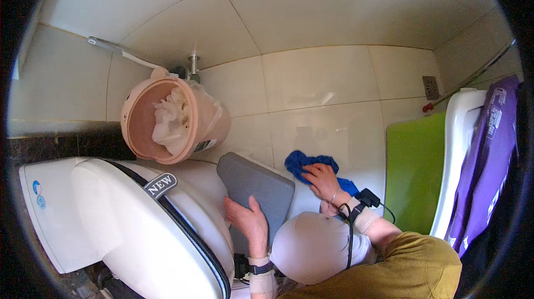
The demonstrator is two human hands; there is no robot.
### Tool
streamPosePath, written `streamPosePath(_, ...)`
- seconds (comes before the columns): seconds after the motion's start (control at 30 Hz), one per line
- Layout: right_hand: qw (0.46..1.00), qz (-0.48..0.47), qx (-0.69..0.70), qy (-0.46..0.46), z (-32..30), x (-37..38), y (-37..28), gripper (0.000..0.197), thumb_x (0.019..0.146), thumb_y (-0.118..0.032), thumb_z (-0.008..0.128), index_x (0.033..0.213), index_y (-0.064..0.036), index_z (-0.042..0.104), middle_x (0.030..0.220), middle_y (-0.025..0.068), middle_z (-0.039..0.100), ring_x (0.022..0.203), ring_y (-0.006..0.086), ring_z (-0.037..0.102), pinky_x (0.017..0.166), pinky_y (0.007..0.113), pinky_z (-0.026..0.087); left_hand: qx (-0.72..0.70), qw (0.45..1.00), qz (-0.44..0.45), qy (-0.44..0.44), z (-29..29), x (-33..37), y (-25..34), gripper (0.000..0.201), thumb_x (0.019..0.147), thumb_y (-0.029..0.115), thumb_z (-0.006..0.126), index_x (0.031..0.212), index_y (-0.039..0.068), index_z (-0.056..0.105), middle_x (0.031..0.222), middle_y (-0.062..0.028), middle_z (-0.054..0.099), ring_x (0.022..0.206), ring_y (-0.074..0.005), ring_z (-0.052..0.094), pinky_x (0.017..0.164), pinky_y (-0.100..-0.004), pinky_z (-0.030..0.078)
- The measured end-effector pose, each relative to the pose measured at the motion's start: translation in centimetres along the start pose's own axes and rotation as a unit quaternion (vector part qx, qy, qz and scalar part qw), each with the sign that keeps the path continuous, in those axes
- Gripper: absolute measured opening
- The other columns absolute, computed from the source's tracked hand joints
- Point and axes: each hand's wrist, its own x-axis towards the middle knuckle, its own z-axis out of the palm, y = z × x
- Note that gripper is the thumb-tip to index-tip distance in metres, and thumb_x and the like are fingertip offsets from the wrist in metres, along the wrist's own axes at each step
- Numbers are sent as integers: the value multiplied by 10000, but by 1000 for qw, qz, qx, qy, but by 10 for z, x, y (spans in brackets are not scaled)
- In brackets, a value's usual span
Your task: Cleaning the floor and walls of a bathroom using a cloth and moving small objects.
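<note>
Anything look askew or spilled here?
The white plastic liner in the pink bin seems askew: it bunches toward one side and film shows outside, while much of the inner wall, normally covered, is bare. No clear spill shows around the blue cloth under the right hand.

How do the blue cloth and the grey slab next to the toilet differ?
The blue cloth is soft and crumpled; the grey slab looks stiff, with straight edges. The slab shows larger than the cloth. The right hand rests on the cloth, while the left hand overlaps the slab in view, contact unclear. Both look plain, single-coloured.
</note>
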Motion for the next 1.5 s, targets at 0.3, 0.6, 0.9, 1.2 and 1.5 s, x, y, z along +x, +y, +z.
streamPosePath(0.3,898,107,88,-418,-44,25,-17,332,707,-304,652,790,16,613,771,200,615,722,380,594,634,418,460,-39,998,10,-57,-1,-5,8,549,842,310,558,1187,-96,429,1067,-272,496,1017,-406,459,891,-467,338)
streamPosePath(0.6,307,364,873,-104,-14,19,-62,399,890,-334,495,1098,-3,576,1105,140,608,955,263,592,825,380,476,-107,992,68,-19,-7,12,58,590,839,271,558,1249,-104,356,1139,-303,470,1064,-424,444,930,-469,323)
streamPosePath(0.9,250,209,945,1,-71,46,-48,487,900,-321,500,1269,-17,407,1238,116,512,1078,240,536,918,393,436,-63,994,43,-76,-24,-8,29,579,852,242,536,1280,-86,325,1222,-281,427,1133,-410,409,981,-460,282)
streamPosePath(1.2,507,221,831,63,-91,64,-56,543,779,-56,592,1273,9,373,1177,121,527,1020,208,547,881,324,459,-50,996,80,5,-27,-18,27,504,901,260,429,1271,-69,336,1233,-248,401,1159,-399,361,1000,-468,232)
streamPosePath(1.5,474,224,748,407,-179,37,60,427,805,-230,606,1174,-51,486,1164,97,545,1084,261,499,954,430,381,-165,981,102,-19,-14,-19,32,535,855,186,482,1290,-72,307,1281,-276,353,1193,-419,323,1005,-485,232)
